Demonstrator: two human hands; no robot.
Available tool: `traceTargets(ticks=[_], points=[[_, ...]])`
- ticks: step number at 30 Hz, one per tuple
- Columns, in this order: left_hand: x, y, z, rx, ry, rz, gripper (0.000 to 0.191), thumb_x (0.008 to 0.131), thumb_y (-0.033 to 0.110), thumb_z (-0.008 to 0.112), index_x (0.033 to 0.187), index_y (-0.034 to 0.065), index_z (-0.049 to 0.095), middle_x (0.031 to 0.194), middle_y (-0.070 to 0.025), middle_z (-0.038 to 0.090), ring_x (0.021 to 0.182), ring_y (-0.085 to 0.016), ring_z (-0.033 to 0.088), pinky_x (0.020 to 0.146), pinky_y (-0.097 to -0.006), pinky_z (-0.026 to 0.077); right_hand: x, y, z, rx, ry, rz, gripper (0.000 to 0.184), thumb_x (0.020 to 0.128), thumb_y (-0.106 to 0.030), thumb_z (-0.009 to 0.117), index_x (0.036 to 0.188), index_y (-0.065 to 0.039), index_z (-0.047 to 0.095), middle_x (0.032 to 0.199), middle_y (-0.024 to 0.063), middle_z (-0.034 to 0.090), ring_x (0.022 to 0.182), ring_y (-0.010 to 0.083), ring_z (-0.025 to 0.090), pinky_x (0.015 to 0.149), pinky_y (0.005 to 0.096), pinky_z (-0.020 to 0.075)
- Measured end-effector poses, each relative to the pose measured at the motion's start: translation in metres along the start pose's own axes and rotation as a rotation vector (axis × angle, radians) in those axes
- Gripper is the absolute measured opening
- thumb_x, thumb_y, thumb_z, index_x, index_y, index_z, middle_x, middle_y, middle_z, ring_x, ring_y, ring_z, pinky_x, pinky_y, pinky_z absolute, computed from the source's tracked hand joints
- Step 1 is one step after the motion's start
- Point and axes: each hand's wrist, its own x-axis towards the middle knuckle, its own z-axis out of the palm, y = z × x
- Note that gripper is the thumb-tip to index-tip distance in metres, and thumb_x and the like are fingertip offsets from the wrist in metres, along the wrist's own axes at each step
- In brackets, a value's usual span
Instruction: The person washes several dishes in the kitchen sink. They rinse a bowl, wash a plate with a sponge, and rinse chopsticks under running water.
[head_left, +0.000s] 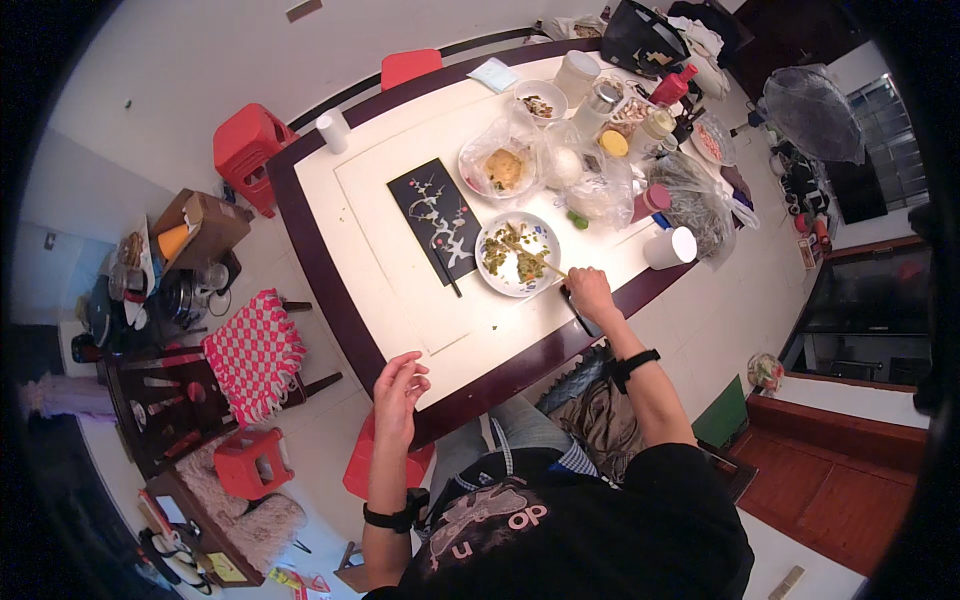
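My right hand (592, 294) is closed on a pair of light-coloured chopsticks (544, 264), whose tips reach into a white plate (491, 281) of chopped green vegetables (530, 266). Under that hand, near the table's edge, lies a dark flat object (580, 313), partly covered. My left hand (402, 377) hovers by the near left corner of the table, empty, its fingers loosely curled and apart. Left of the plate is a black board (431, 217) with a painted blossom branch, and a black stick (449, 276) lies partly over it.
Behind the plate stand a bag-covered bowl of food (504, 169), a small bowl (541, 101), jars (598, 100) and plastic bags (694, 202). A white cup (670, 248) is near the right edge, a paper roll (333, 131) far left. Red stools (251, 154) stand around the dark-edged table (330, 292).
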Motion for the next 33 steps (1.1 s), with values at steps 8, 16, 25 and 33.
traceTargets(ticks=[8,16,25,33], points=[[0.034,-0.028,0.066,0.186,-0.242,-0.182,0.038,0.101,0.027,0.047,0.131,0.0032,0.052,0.118,-0.0122,0.062,0.106,-0.018,0.059,0.092,-0.0324,0.048,-0.066,-0.061,-0.018,1.667,-0.406,0.224,0.022,0.099,-0.019,0.051,0.085,-0.004,0.061,0.076,-0.0019,0.057,0.071,0.0087,0.053,0.074,0.0254,0.0467],[0.062,-0.029,0.09,-0.075,-0.135,-0.02,0.031,0.103,0.025,0.042,0.123,0.0031,0.053,0.106,-0.0097,0.063,0.101,-0.018,0.059,0.091,-0.0337,0.047,-0.062,-0.138,-0.041,1.641,-0.691,-0.078,0.023,0.096,-0.021,0.056,0.092,0.0,0.065,0.082,0.0018,0.063,0.075,0.0096,0.058,0.076,0.0253,0.0481],[0.077,-0.001,0.083,-0.322,-0.006,0.167,0.015,0.103,0.021,0.044,0.095,0.0089,0.048,0.078,0.0013,0.046,0.068,-0.011,0.046,0.064,-0.0256,0.042,0.109,-0.036,-0.032,1.17,0.117,0.221,0.027,0.09,-0.025,0.061,0.098,-0.001,0.069,0.083,0.0097,0.07,0.069,0.0152,0.065,0.067,0.0298,0.053],[0.073,-0.007,0.058,-0.273,0.022,0.091,0.013,0.103,0.019,0.043,0.098,0.0085,0.048,0.081,-0.0004,0.048,0.065,-0.009,0.044,0.057,-0.0232,0.036,0.195,-0.023,0.028,0.533,0.238,0.47,0.047,0.076,-0.045,0.074,0.085,0.0,0.066,0.085,0.0149,0.069,0.074,0.0235,0.067,0.074,0.0387,0.0498]])
